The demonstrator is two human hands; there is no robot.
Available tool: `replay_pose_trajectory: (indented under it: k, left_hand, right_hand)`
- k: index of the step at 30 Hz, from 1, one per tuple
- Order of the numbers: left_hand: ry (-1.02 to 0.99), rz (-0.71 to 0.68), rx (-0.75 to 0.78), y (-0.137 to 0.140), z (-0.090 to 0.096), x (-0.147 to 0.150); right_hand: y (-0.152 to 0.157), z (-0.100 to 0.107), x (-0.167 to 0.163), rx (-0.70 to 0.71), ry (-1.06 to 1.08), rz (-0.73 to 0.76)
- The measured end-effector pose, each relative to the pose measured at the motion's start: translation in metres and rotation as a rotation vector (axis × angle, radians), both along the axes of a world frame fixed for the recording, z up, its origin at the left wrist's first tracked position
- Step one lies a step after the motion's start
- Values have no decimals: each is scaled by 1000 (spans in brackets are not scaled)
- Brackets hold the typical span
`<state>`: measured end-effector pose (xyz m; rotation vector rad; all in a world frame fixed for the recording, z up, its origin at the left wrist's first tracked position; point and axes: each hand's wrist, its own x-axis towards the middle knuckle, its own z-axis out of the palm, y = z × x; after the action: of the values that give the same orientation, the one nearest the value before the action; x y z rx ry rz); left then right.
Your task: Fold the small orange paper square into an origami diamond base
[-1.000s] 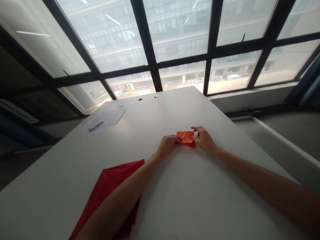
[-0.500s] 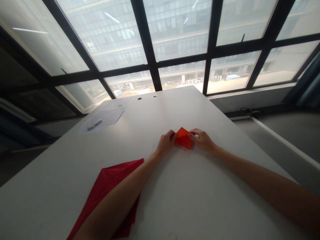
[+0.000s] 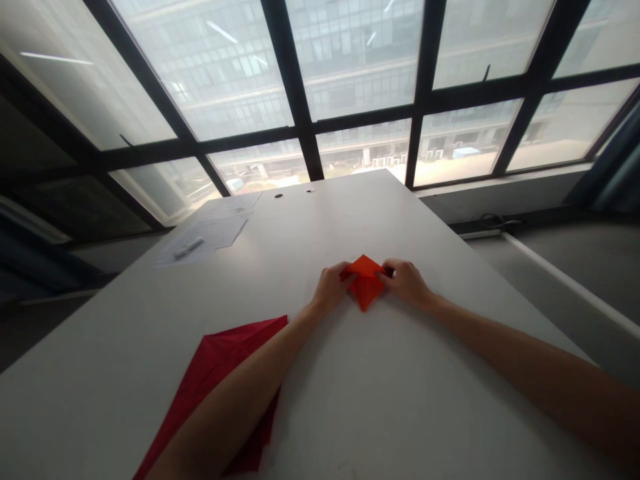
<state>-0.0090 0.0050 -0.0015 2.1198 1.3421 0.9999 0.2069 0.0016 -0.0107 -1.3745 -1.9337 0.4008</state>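
Observation:
A small folded piece of orange paper (image 3: 365,285) in a diamond shape is between my two hands, over the middle of the white table (image 3: 320,400). My left hand (image 3: 334,285) pinches its left corner, thumb on top. At the right corner my right hand (image 3: 403,280) grips the paper the same way. One point of the diamond faces away from me and the other faces me, with a crease across the middle. The fingers underneath the paper are hidden.
A larger sheet of dark red paper (image 3: 215,367) lies at the near left, partly under my left forearm. White paper sheets (image 3: 225,230) with a light-coloured pen-like object (image 3: 189,248) rest at the far left. Two cable holes (image 3: 279,196) are near the far edge, before the windows.
The orange paper has turned and spread into a more even diamond, its lower point now reaching nearer to me. Both hands have shifted only slightly.

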Motion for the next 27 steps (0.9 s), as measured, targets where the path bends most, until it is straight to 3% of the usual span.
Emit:
replay_pose_trajectory:
  k: [10,16,27]
  left_hand:
    - [49,59,56,0,1,4]
    - [51,27,103,2,-5,3]
    - [-151,25,133,-3,-1,7]
  right_hand:
    - [-2,0,-2,22,-39,27]
    - [-4,2,-4,4,-67,46]
    - [-1,-1,-6,-41,38,50]
